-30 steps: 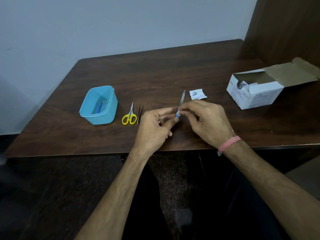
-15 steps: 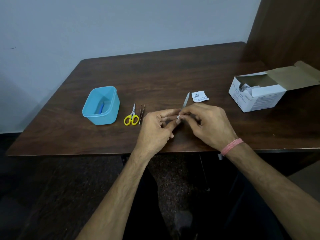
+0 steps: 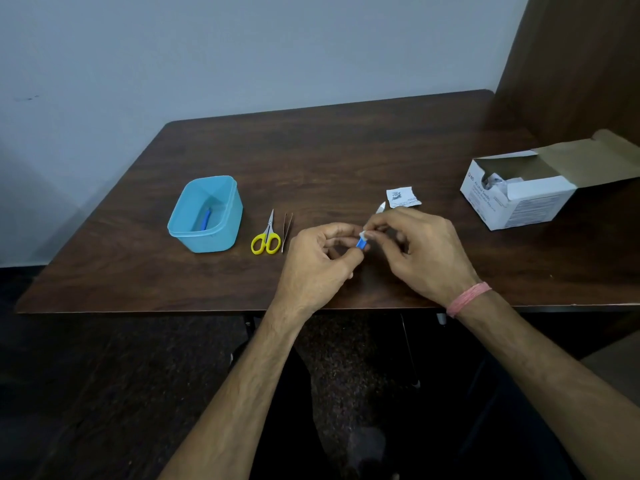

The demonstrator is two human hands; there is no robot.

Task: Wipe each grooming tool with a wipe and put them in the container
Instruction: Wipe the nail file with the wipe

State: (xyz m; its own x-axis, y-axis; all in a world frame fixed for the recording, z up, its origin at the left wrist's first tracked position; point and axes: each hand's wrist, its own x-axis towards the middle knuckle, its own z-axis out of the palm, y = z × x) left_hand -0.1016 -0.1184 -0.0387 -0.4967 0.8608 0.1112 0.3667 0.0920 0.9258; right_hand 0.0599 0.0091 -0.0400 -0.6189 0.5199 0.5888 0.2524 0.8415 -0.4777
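My left hand (image 3: 317, 265) pinches the blue handle of a metal nail file (image 3: 362, 242); its silver tip (image 3: 380, 207) sticks out beyond my fingers. My right hand (image 3: 419, 251) holds a small white wipe (image 3: 364, 233) wrapped around the file's blade. To the left, yellow-handled scissors (image 3: 266, 237) and thin tweezers (image 3: 286, 230) lie side by side on the table. Further left stands the light blue container (image 3: 227, 199) with a blue tool (image 3: 206, 218) inside.
A torn white wipe wrapper (image 3: 401, 197) lies just beyond my right hand. An open white cardboard box of wipes (image 3: 519, 199) sits at the right. The dark wooden table (image 3: 138, 271) ends close to my wrists; a wooden panel rises at the far right.
My right hand has slid the wipe down the file toward the blue handle, so less of the blade shows beyond my fingers. The view shifted slightly.
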